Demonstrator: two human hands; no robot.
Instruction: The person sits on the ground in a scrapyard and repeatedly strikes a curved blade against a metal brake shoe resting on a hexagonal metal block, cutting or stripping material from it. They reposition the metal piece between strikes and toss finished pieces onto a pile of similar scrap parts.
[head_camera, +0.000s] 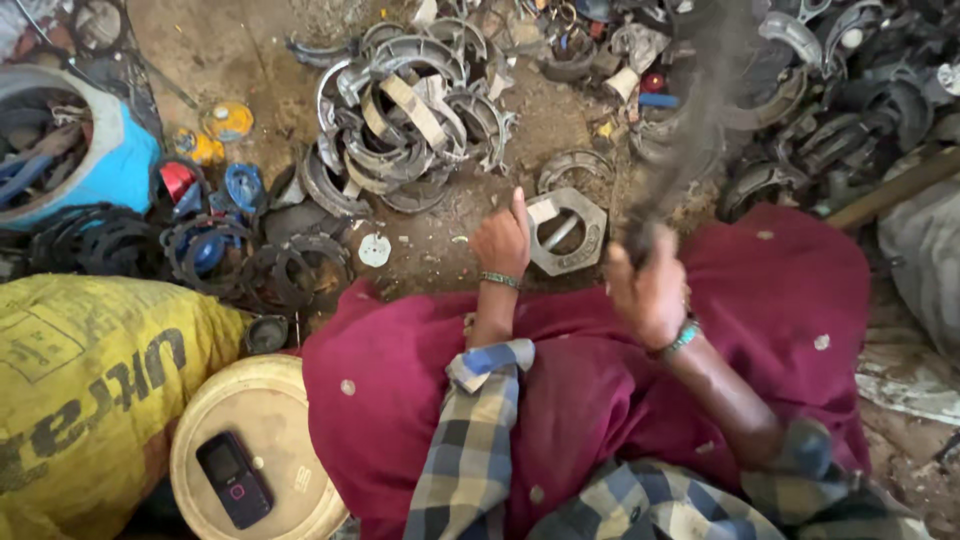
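Yellow sack (85, 380): it is lying at your far left, touching the round lid (255, 410) where a dark phone (233, 480) is resting.
Left hand (502, 240): you are curling the fingers loosely, thumb pointing up; it is holding nothing I can see and is sitting just beside the six-sided metal piece (567, 232) on the ground.
Right hand (650, 295): you are closing it around a dark tool (672, 150) that is blurring from fast motion.
Risk: the swinging tool is coming near your left thumb; a stroke that goes a little wide could hit it, I think.
Room: the pile of curved metal parts (410, 120) is crowding the space ahead, and the red cloth (780, 290) is covering your knees, so only the small dirt patch around the metal piece is staying free.
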